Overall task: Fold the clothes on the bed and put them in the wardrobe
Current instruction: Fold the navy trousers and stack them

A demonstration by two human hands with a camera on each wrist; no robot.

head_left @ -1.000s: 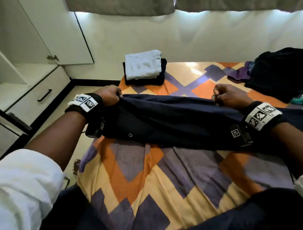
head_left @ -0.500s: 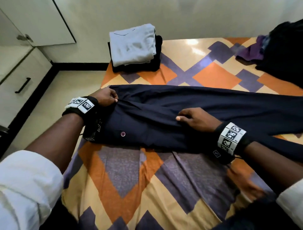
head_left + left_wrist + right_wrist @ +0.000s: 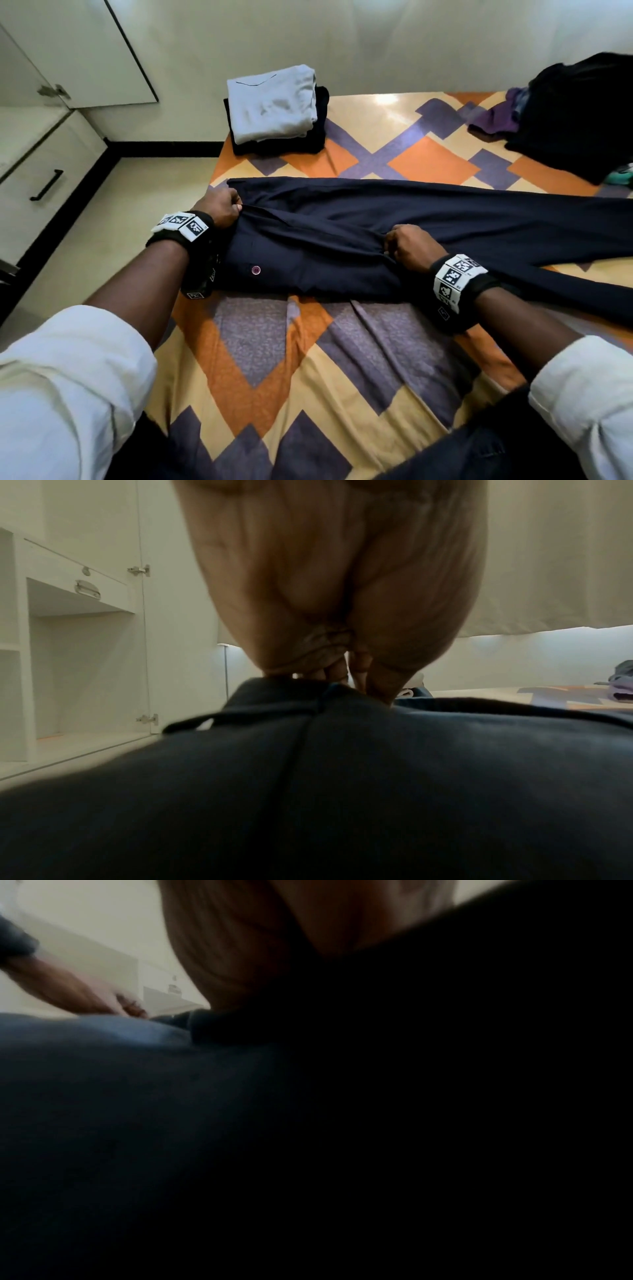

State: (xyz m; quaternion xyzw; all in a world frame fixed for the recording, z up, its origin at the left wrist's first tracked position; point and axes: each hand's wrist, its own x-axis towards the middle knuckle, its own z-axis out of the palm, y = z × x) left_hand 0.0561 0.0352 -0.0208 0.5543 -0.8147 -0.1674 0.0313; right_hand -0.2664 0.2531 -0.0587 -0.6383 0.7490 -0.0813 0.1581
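Note:
Dark navy trousers (image 3: pixel 428 226) lie stretched across the patterned bed (image 3: pixel 308 370), waist at the left, legs running off to the right. My left hand (image 3: pixel 219 207) grips the waistband at the bed's left edge; in the left wrist view the curled fingers (image 3: pixel 329 669) close on the dark cloth (image 3: pixel 308 777). My right hand (image 3: pixel 407 245) pinches a fold of the cloth near the trousers' middle. The right wrist view is mostly dark cloth (image 3: pixel 137 1096), with the left hand (image 3: pixel 85 993) small at its left.
A folded stack, grey garment (image 3: pixel 274 102) on a black one, sits at the bed's far left corner. A heap of unfolded dark and purple clothes (image 3: pixel 575 120) lies at the far right. The white wardrobe (image 3: pixel 44 144) with a drawer stands left, across a strip of floor.
The trousers went from held up to lying flat on the bed. My right hand moved leftward along them, pressed flat half a second ago, and now pinches a fold; the left kept its grip.

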